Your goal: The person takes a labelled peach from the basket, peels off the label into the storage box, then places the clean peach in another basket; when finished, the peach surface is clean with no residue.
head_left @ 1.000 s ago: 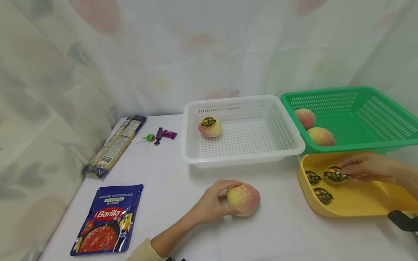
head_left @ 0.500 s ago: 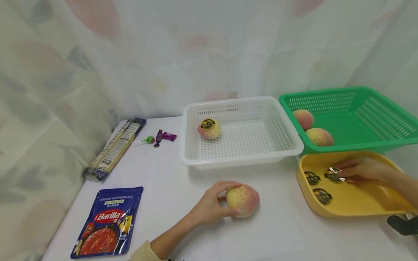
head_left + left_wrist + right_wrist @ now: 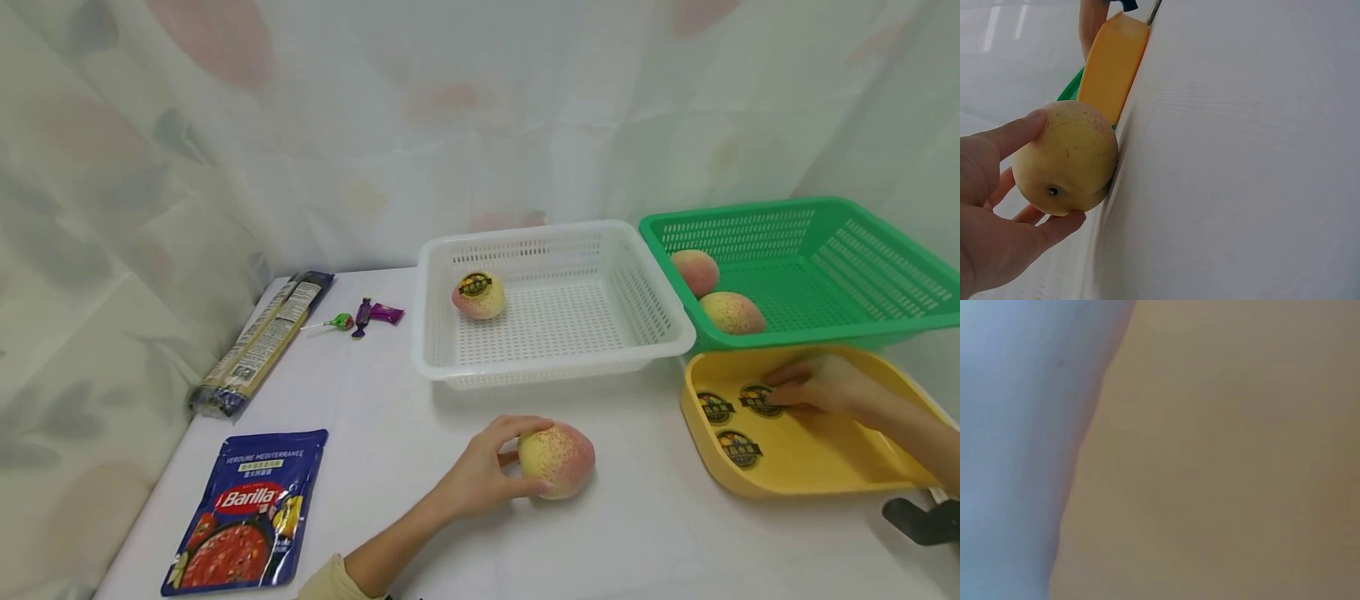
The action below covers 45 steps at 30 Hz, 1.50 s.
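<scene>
My left hand grips a yellow-and-pink peach on the white table. In the left wrist view, the thumb and fingers curl round the peach, its stem pit facing the camera. Inside the yellow tray, my right hand pinches the right edge of a round black-and-gold sticker; the fingers partly cover it. Two similar stickers lie to the left, one sticker beside it and another sticker below. The right wrist view is too blurred to show the fingers.
A white basket holds one stickered peach. Behind the tray, a green basket holds two peaches without visible stickers. At left lie a sauce pouch, a long packet, a lollipop and purple-wrapped sweets.
My right hand has shifted slightly left and away from me, and the sticker at its fingers looks flatter, its earlier glints gone. The left hand and the peach stay put.
</scene>
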Each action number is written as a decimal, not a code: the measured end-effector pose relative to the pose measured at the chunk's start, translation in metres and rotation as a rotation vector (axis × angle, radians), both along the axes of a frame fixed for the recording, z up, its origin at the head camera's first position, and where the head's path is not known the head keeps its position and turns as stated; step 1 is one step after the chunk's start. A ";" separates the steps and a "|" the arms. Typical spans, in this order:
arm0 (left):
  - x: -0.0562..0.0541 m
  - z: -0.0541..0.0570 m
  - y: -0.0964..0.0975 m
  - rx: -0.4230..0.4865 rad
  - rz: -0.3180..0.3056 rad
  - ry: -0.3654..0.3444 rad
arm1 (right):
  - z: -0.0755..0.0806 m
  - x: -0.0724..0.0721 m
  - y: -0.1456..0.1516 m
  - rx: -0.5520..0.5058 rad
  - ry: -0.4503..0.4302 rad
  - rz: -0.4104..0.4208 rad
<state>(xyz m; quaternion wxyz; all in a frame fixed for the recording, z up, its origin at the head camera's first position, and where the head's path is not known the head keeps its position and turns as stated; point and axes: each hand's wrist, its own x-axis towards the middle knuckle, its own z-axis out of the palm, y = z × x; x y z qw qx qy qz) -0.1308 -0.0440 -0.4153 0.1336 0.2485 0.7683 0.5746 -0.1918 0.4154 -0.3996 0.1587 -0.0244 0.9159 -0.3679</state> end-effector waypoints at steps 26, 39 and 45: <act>-0.001 -0.003 -0.002 -0.010 -0.003 0.010 | 0.044 0.016 -0.075 -0.675 -0.374 0.356; 0.000 -0.001 0.000 0.010 -0.002 -0.003 | 0.014 0.030 -0.186 -0.647 -0.431 0.288; 0.000 -0.001 -0.001 0.001 -0.005 0.011 | 0.001 0.035 -0.218 -0.686 -0.445 0.280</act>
